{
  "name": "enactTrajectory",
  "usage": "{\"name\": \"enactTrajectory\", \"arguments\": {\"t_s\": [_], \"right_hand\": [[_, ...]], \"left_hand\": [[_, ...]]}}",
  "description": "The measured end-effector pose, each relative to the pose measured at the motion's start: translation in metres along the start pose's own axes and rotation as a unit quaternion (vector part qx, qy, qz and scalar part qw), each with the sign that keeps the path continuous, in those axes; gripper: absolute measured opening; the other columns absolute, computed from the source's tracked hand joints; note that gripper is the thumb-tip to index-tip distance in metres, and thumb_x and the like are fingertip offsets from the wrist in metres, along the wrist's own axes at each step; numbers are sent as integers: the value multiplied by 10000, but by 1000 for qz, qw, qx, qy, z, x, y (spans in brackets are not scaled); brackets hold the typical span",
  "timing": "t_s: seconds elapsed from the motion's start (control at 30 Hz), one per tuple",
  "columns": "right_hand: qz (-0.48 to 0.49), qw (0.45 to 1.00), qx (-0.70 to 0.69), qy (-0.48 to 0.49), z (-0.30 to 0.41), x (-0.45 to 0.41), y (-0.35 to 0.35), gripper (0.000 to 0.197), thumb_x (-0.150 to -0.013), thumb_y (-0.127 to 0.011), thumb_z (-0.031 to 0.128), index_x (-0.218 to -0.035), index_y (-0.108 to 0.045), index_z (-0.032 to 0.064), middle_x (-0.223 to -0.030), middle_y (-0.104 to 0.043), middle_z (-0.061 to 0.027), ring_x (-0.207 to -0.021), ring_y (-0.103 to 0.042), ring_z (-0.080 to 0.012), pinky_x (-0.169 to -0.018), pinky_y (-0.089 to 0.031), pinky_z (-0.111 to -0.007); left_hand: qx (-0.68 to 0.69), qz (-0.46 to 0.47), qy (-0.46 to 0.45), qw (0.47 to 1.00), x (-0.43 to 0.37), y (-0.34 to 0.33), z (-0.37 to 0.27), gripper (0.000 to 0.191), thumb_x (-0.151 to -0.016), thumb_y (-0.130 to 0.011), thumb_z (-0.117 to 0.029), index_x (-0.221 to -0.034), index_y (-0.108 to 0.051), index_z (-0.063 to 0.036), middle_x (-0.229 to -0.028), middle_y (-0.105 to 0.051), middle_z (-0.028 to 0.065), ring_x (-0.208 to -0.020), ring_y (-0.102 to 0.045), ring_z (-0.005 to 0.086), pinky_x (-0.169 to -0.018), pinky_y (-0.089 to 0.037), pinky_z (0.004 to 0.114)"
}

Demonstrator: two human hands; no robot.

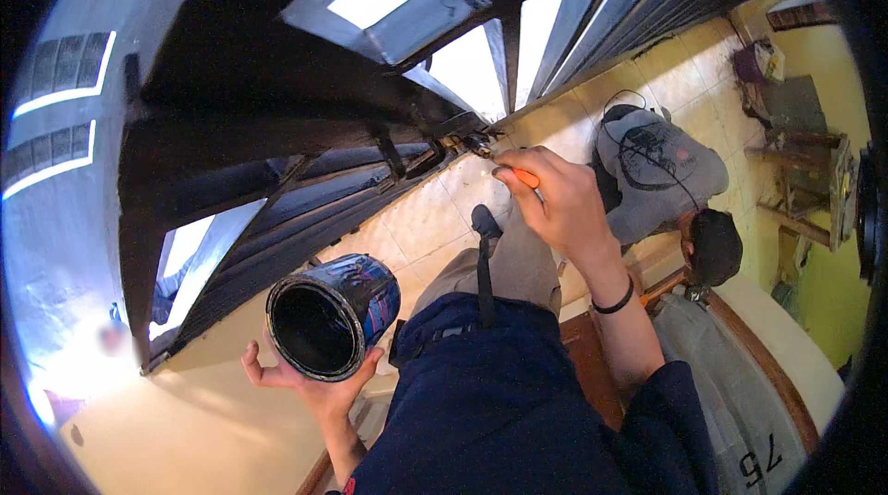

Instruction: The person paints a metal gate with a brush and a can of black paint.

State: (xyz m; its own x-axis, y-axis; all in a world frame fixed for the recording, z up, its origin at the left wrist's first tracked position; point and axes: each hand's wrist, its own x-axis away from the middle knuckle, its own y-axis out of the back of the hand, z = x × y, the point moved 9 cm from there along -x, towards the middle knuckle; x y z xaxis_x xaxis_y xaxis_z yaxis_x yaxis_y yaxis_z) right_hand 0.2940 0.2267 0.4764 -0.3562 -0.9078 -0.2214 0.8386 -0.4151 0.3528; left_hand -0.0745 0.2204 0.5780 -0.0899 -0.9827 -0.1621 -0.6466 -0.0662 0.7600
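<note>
My left hand (329, 384) holds a metal paint can (378, 301) from below and the side. The can is tilted, its open mouth towards me, and the inside looks black; dark drips streak its blue label. In my right hand (572, 210) is a small paintbrush with an orange handle (525, 178), pinched between thumb and fingers. Its dark tip reaches the edge of a black metal door (277, 96), beside a bolt or latch (452, 144). Whether the bristles touch the metal is hard to tell.
Bright panes (463, 72) break up the door. Tiled floor (444, 200) runs below it. Close on my right, a person in a grey shirt (659, 155) bends low, a cable across their back. Further right stands a wooden frame (805, 179); a grey cover (728, 384) drapes wood-edged furniture behind me.
</note>
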Motion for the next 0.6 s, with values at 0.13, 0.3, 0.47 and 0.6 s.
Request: {"name": "enactTrajectory", "arguments": {"t_s": [0.13,0.3,0.47,0.6], "right_hand": [[47,997,-3,64,16,-11,-16,197,-943,-779,178,-1084,-745,44,-1003,-768,-165,-820,-752,-334,-709,-590,-385],[60,994,38,82,23,-15,-21,202,-959,-742,95,-1148,-738,25,-1043,-768,-161,-871,-757,-323,-755,-591,-363],[23,999,15,-43,-4,13,-25,222,-964,-738,93,-1174,-729,20,-1041,-762,-165,-870,-761,-327,-722,-590,-366],[17,999,32,13,29,-13,-23,195,-970,-732,112,-1134,-733,8,-1036,-754,-177,-848,-746,-358,-727,-589,-387]], "left_hand": [[17,-12,-1,1000,1,3,7,1537,-526,-1073,-319,-1555,56,-153,-1484,-484,176,-1309,-556,292,-1187,-400,448],[74,-28,19,997,5,5,16,1533,-534,-1074,-307,-1557,55,-143,-1478,-483,186,-1307,-555,288,-1177,-410,446],[71,-38,11,997,11,9,28,1538,-538,-1074,-285,-1567,62,-155,-1422,-539,187,-1279,-581,294,-1174,-415,443],[39,-37,4,999,10,11,29,1540,-538,-1073,-289,-1569,63,-159,-1395,-566,186,-1255,-601,301,-1157,-439,449]]}}
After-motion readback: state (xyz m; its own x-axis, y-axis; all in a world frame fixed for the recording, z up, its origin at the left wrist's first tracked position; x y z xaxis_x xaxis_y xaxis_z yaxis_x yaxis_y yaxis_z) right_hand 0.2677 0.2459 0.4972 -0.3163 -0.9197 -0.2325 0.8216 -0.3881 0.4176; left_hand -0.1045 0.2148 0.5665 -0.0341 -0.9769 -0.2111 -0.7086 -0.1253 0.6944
